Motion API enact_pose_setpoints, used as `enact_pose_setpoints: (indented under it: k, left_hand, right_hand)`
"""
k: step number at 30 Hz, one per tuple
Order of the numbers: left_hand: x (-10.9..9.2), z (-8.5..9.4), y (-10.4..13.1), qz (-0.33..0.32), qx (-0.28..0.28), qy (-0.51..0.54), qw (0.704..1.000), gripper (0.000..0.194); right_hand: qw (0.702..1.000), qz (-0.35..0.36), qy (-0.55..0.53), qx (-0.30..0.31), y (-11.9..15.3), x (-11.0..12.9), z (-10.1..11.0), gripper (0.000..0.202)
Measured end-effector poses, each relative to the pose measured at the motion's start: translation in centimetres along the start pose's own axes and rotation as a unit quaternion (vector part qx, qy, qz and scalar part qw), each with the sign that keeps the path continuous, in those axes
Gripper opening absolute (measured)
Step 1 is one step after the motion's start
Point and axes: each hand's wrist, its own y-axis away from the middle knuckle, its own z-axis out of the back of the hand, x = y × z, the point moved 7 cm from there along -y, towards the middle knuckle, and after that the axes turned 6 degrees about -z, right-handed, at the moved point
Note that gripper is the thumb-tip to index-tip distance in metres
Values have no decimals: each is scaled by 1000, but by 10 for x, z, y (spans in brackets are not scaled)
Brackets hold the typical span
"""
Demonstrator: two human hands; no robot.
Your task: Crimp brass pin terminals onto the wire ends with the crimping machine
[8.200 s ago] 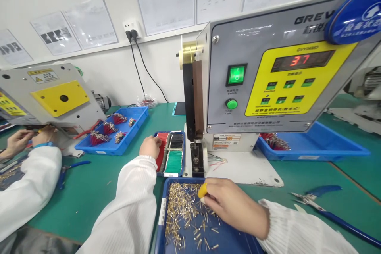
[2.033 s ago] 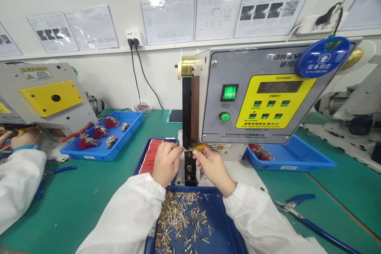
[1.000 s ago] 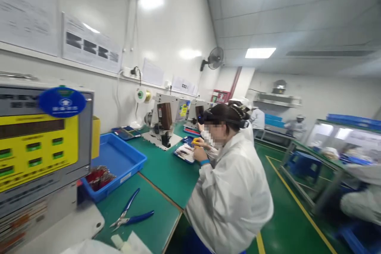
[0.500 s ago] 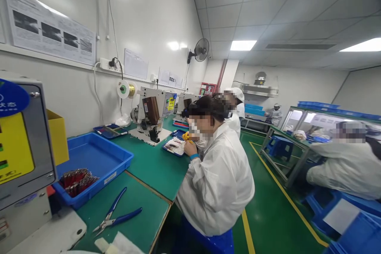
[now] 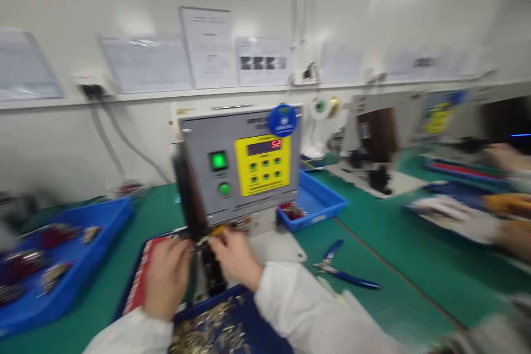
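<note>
My left hand (image 5: 168,274) is at the front of a grey bench machine (image 5: 207,149), its fingers bent and pressed together beside the machine's dark working part (image 5: 212,271). On the other side of that part, my right hand (image 5: 236,257) has its fingertips pinched together. A small yellow-orange piece (image 5: 218,229) shows at those fingertips; its kind is blurred. What either hand grips is hidden. Below my hands is a dark blue tray (image 5: 265,318) with many small brassy metal pieces (image 5: 211,332). A red strip-like stack (image 5: 143,276) lies left of the machine, partly behind my left hand.
To the left stands a blue tray (image 5: 99,238) with bundled parts. Another blue tray (image 5: 327,207) is behind the machine at right. Blue-handled cutters (image 5: 352,279) lie on the green bench (image 5: 398,298). A co-worker's hand (image 5: 514,238) is at far right, by a tray of white pieces.
The view has swung left from the co-worker's side to the machine in front of me. Both my hands, out of view before, now show at the machine.
</note>
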Motion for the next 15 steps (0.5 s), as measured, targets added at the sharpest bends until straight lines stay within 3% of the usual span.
enact_pose_setpoints:
  k: [2, 15]
  left_hand:
    - [6, 7, 5, 13, 26, -5, 1000, 13]
    - [2, -1, 7, 57, 51, 20, 997, 14]
  right_hand:
    - [1000, 6, -23, -9, -1, -7, 0, 15]
    - [1000, 8, -28, 8, 5, -3, -1, 21]
